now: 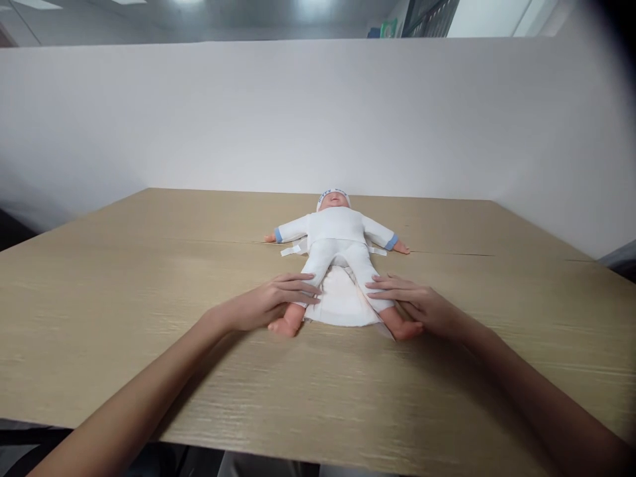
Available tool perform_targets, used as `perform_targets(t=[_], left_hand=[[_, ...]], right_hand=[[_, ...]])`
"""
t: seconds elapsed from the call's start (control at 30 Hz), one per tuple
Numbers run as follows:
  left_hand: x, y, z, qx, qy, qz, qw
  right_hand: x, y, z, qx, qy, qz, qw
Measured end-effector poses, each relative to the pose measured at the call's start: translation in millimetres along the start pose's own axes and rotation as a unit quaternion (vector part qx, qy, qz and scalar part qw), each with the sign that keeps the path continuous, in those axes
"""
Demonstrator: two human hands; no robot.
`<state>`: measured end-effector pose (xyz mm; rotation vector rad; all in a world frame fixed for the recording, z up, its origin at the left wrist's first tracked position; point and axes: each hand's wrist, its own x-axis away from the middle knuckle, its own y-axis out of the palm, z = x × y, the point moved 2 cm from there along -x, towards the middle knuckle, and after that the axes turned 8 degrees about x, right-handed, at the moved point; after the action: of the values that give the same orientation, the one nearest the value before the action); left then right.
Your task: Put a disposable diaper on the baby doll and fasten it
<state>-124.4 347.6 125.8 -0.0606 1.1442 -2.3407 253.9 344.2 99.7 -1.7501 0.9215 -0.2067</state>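
A baby doll [336,225] in a white suit with blue cuffs and a white cap lies on its back, arms spread and head toward the far side. Beneath its hips and between its legs an unfolded white diaper [342,301] is spread, its tabs showing at either side of the waist. My left hand [278,299] rests with fingers stretched over the doll's leg on the left. On the other leg lie the extended fingers of my right hand [415,301], above the bare foot. Neither hand visibly grips anything.
The doll lies on a wood-grain table [149,364], whose front edge runs along the bottom of the view. A white partition [223,112] stands behind the table and continues along the right side. Thin seams cross the tabletop near the doll's arms.
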Motion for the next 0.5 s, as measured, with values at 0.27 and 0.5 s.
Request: perform_targets(t=[0.27, 0.5], left_hand=[[-19, 18.0, 39, -0.079, -0.106, 0.069, 0.989], [-31, 42.1, 38, -0.196, -0.119, 0.128, 0.965]], right_hand=[[-3, -8, -37, 0.036, 0.066, 0.014, 0.997], [-8, 27, -71, 0.221, 0.058, 0.075, 0.971]])
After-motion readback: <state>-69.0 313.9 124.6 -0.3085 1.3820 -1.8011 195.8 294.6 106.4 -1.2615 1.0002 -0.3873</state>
